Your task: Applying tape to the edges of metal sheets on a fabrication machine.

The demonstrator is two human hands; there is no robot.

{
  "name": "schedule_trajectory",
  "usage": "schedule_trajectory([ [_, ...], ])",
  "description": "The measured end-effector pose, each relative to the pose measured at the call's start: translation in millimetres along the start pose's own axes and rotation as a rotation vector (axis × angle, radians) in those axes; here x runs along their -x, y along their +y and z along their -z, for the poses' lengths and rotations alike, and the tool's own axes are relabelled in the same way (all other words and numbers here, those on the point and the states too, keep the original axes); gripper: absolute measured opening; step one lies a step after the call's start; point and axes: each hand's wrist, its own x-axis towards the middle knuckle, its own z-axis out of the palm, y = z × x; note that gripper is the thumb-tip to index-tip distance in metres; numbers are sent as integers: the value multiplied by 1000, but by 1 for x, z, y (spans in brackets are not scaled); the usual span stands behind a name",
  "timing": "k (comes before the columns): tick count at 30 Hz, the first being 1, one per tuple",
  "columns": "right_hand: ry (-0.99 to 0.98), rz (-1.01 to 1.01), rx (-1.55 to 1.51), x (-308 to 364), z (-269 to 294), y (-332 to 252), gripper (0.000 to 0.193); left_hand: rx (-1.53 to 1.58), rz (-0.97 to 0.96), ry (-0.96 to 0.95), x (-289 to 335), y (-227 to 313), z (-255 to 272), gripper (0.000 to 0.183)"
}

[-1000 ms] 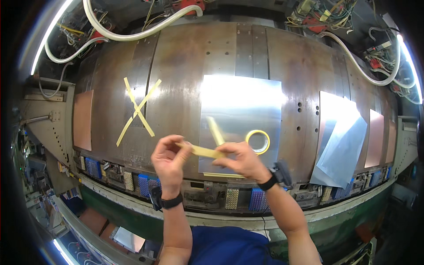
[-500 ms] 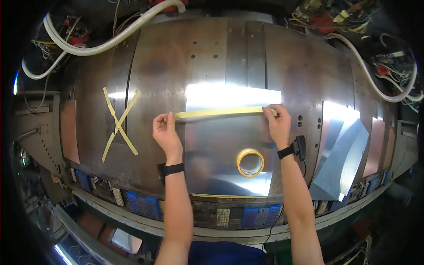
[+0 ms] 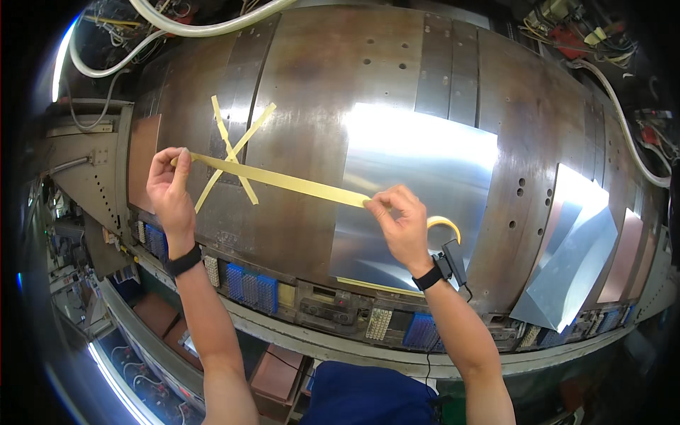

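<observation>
A strip of yellow masking tape (image 3: 287,180) is stretched between my two hands, above the metal table (image 3: 312,92). My left hand (image 3: 172,185) pinches one end, over the left part of the table. The other end is gripped by my right hand (image 3: 401,221), which is over a shiny metal sheet (image 3: 418,156). Beneath the strip's left part, two crossed pieces of tape (image 3: 232,150) form an X on the table. A tape roll (image 3: 450,224) rests on the sheet, partly hidden by my right hand and wrist.
Overlapping metal sheets (image 3: 572,248) lie at the right. A copper-coloured plate (image 3: 144,163) is at the left, another (image 3: 622,258) at the far right. Blue perforated blocks (image 3: 252,287) line the near edge. A white hose (image 3: 212,28) curves over the far left.
Both hands have moved left relative to the table, carrying the tape strip off the shiny sheet toward the taped X. The head view has shifted and tilted.
</observation>
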Motion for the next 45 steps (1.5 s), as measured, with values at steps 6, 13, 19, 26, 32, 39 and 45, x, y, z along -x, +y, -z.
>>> schedule_trajectory([
  [6, 15, -34, -83, 10, -6, -19, 9, 107, 53, -78, -12, -22, 2, 10],
  [13, 262, -264, 76, 1, 68, 47, 20, 298, 160, 116, 55, -84, -136, 14],
  [19, 242, -256, 211, 17, 129, 67, 16, 313, 323, -17, 112, -98, -209, 15],
  [26, 8, -241, 271, 79, 139, 42, 19, 250, 348, -57, 151, -51, -100, 14],
  [32, 51, -170, 364, 141, 146, -21, 54, 119, 217, 32, 182, 16, 29, 12],
  [39, 291, -183, 413, 264, 287, -51, 47, -9, 62, 361, 243, 66, 217, 11],
  [45, 508, -242, 501, 362, 407, -50, 43, 21, 38, 477, 296, 111, 387, 14],
])
